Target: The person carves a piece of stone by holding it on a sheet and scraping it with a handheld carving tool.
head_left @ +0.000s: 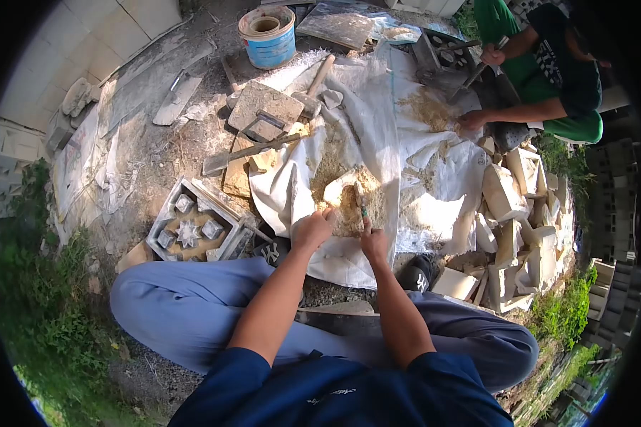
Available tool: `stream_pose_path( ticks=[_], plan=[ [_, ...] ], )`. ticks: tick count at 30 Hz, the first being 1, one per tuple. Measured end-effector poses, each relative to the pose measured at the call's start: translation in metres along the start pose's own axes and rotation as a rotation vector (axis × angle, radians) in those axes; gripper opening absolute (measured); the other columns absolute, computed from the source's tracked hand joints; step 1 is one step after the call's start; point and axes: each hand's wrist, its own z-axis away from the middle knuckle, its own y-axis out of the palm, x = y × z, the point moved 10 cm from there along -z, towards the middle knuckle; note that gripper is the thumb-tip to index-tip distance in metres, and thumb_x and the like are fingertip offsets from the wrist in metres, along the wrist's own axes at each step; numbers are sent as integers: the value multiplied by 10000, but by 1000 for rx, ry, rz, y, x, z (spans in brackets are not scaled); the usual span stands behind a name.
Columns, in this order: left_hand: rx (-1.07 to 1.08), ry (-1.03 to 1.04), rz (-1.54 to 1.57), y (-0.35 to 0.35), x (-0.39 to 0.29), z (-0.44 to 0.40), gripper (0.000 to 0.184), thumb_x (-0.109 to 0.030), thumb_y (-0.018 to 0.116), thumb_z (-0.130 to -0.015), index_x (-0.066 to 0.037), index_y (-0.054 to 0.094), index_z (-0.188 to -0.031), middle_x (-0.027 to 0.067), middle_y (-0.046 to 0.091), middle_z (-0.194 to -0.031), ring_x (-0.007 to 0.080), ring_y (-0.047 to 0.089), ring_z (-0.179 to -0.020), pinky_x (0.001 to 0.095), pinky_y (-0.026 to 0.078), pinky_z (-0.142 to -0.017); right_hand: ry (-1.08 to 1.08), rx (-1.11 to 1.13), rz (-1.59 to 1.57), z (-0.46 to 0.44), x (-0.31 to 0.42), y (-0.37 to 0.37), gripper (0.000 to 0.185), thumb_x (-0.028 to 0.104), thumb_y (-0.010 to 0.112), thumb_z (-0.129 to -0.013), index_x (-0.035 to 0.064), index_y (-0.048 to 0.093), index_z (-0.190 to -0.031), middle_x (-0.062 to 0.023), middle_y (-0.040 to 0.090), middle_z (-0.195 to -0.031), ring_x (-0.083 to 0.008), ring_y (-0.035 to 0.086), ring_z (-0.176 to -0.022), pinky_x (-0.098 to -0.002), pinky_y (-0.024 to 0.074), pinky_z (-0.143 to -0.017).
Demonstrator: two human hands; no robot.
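Note:
In front of me a pale, sandy-coloured piece (pixel 340 186) lies on a white sheet (pixel 374 121) strewn with tan crumbs. My right hand (pixel 374 243) is closed round the green handle of a small tool (pixel 363 205), whose tip is at the piece's right side. Just below the piece's left part, my left hand (pixel 313 229) has its fingers curled together; what they hold, if anything, is too small to make out. To the left, a metal mould (pixel 230 242) with a star shape and several small blocks rests on the ground.
A co-worker (pixel 548 78) sits at the upper right, holding a long tool over the sheet. Pale blocks (pixel 506 192) are piled at the right. A blue bucket (pixel 271 50) stands at the top. Left of the sheet are a stone slab (pixel 266 107) and a hammer (pixel 320 77).

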Motion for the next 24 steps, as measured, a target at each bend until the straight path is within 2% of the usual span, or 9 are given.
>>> stream_pose_path(
  ticks=[1,3,6,9,11,14,17,18,24],
  plan=[
    [-2,9,-18,9,6,1,531,-550,388,-978,-95,634,-1096,101,608,-565,222,585,-425,359,497,-437,30,25,-25,2,-11,4,778,596,400,-955,-115,680,-806,-379,625,-865,-513,620,-909,-530,472,-822],
    [12,-24,-13,19,14,-7,528,-545,391,-979,-91,642,-1077,96,605,-558,222,581,-419,359,495,-438,-10,-29,-47,0,-2,-7,777,603,416,-948,-113,669,-780,-351,624,-758,-486,637,-783,-532,471,-739],
    [-48,32,-14,17,16,-7,537,-544,393,-979,-73,636,-1059,100,613,-567,224,587,-424,358,494,-437,-150,-152,-183,17,34,-42,740,565,436,-964,-105,601,-696,-269,491,-503,-412,518,-491,-540,359,-554],
    [8,3,-14,5,2,7,532,-542,397,-979,-68,626,-1055,99,621,-577,223,591,-429,356,493,-433,-244,-229,-303,20,42,-49,729,536,423,-981,-109,580,-679,-286,496,-526,-432,510,-493,-542,335,-544],
    [56,-112,32,-1,0,17,585,-554,391,-962,-40,669,-970,119,677,-658,232,673,-567,386,538,-586,-223,-215,-189,15,20,-35,723,536,405,-985,-104,627,-733,-313,565,-625,-473,563,-591,-544,401,-602],
    [64,-63,28,-4,-6,20,576,-566,397,-956,-58,667,-986,103,670,-643,228,662,-547,380,535,-571,-11,-13,27,8,-23,-4,741,582,380,-969,-81,697,-874,-360,629,-865,-507,610,-913,-526,463,-850],
    [66,-69,58,-1,-1,17,580,-568,403,-964,-35,623,-1026,109,621,-583,210,596,-435,347,499,-449,54,8,-29,7,-23,-5,763,598,377,-963,-89,692,-852,-365,627,-867,-501,613,-930,-525,465,-845],
    [45,-52,25,1,1,14,589,-580,403,-959,-39,631,-1008,109,612,-566,209,595,-432,348,497,-446,-14,-116,-52,11,-15,-16,826,650,399,-937,-102,652,-709,-332,593,-682,-436,631,-721,-526,457,-708],
    [53,-46,14,6,4,9,590,-570,402,-963,-29,634,-1019,99,608,-548,220,602,-438,350,497,-449,-226,-176,-286,10,26,-45,717,530,430,-981,-93,594,-665,-282,511,-546,-455,493,-505,-537,337,-545]
  ],
)
